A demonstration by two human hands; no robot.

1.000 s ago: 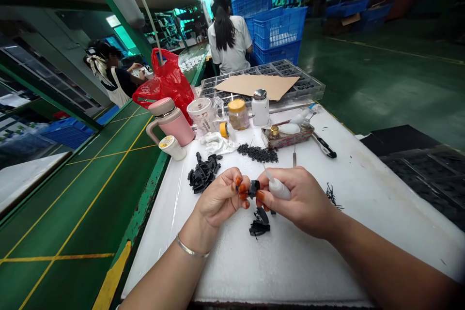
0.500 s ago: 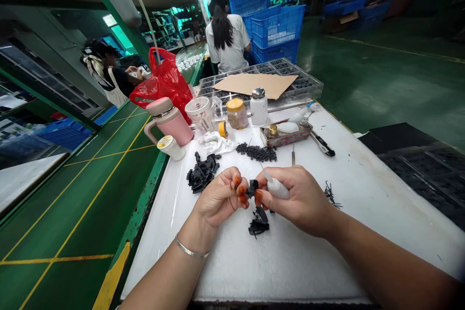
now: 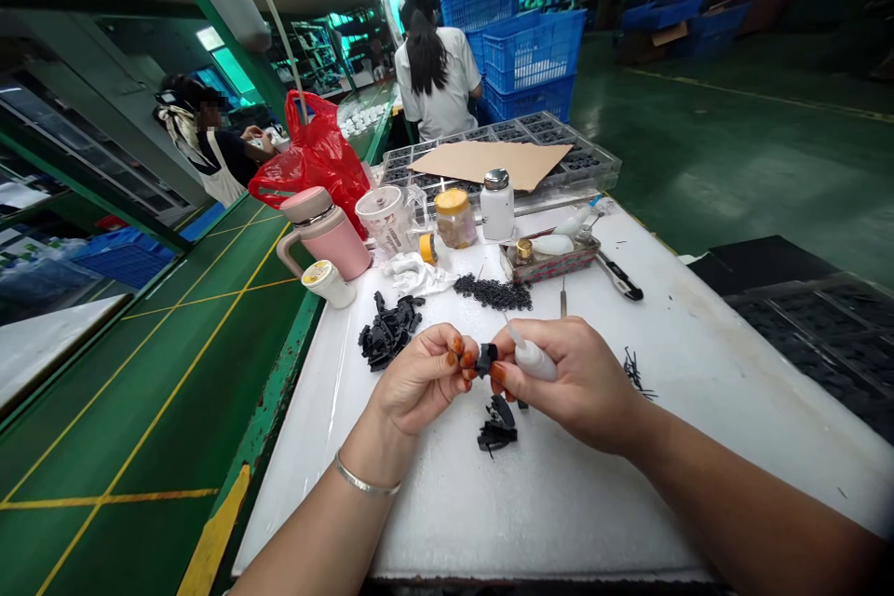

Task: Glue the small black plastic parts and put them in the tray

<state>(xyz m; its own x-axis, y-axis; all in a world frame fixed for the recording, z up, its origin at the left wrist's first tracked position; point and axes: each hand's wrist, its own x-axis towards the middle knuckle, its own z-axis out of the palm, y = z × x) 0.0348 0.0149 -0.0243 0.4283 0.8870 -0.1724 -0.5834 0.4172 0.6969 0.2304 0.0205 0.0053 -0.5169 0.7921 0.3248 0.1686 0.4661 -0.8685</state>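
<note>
Over the white tabletop, my right hand grips a small black plastic part by its fingertips. A white squeeze bottle with a thin needle tip is tucked in the same hand. Close against the part's left side, my left hand is closed in a pinch; whatever is between those fingertips is too small to make out. Below the hands lie a few black plastic pieces. A larger heap of black pieces is left of them, and a pile of small black rings lies beyond.
Behind the rings stand a small tray with bottles, a white pump bottle, a yellow-lidded jar and a pink flask. A utility knife and black pins lie right. Two people sit farther off.
My left fingers have shifted slightly and regrouped at the black part, the thumb now lying flatter. The right hand stays nearly still with the part and the bottle.
</note>
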